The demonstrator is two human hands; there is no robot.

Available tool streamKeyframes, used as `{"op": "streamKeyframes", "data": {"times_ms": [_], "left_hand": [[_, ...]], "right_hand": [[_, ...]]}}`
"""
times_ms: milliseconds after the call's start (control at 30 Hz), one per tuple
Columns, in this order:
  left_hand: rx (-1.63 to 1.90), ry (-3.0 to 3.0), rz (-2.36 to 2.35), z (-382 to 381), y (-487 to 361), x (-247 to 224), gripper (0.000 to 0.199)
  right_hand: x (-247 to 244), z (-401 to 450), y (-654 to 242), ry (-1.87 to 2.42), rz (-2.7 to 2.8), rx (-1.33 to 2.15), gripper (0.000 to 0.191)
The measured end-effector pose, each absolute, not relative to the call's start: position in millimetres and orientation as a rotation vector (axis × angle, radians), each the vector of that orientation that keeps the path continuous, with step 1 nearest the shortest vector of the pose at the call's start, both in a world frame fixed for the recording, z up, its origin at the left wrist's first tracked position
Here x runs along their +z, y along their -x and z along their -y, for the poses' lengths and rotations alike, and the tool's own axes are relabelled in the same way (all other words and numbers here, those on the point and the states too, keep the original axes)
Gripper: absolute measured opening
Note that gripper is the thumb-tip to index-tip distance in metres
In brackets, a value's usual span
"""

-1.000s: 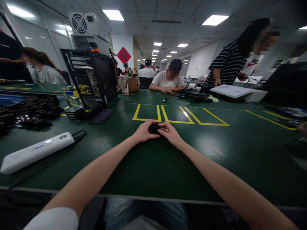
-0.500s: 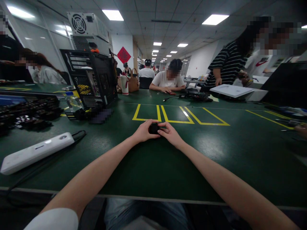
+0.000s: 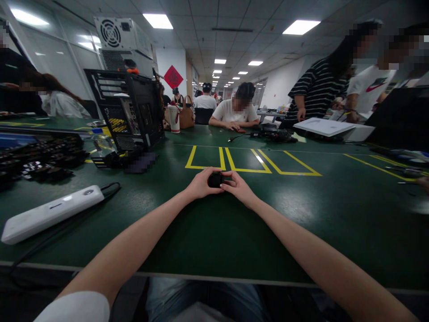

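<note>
A small black object (image 3: 215, 180) is between my two hands, over the green table (image 3: 214, 241) just in front of the yellow tape outlines (image 3: 246, 170). My left hand (image 3: 202, 183) is wrapped round its left side, thumb below and fingers above. The fingertips and thumb of my right hand (image 3: 237, 185) pinch its right edge. What the object is cannot be made out.
At the left lie a white power strip (image 3: 53, 213) with a black cable, a pile of dark parts (image 3: 36, 154) and an open computer case (image 3: 129, 109). A person (image 3: 234, 112) leans on the far side. A white box (image 3: 323, 127) is at the back right.
My hands and the black object have hardly moved. At the back right, the person in a white shirt has shifted and shows more of the chest.
</note>
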State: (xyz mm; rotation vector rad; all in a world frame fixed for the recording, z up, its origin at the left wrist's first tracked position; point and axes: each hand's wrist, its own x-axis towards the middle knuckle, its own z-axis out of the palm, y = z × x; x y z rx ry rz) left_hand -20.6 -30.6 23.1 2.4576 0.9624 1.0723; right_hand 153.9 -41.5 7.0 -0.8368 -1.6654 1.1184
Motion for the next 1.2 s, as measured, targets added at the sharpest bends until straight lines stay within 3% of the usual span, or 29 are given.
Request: {"op": "streamKeyframes", "data": {"times_ms": [200, 467, 733, 933, 1200], "left_hand": [[1.066, -2.462, -0.972, 30.1, 20.3, 23.4, 0.056], [1.080, -2.459, -0.959, 30.4, 19.9, 23.0, 0.056], [1.059, -2.461, -0.987, 30.2, 20.8, 23.4, 0.058], [1.053, -2.452, -0.975, 31.7, 20.6, 24.6, 0.056], [1.025, -2.438, -0.994, 33.5, 20.4, 26.6, 0.055]], "right_hand": [[4.7, 39.0, -153.2, 0.820, 1.659, 1.057, 0.022], [8.3, 39.5, -153.9, 0.891, 1.716, 1.068, 0.034], [5.9, 40.4, -155.7, 0.904, 1.634, 1.013, 0.019], [4.9, 34.0, -157.1, 0.885, 1.655, 1.045, 0.036], [8.3, 39.2, -157.4, 0.831, 1.699, 1.124, 0.032]]}}
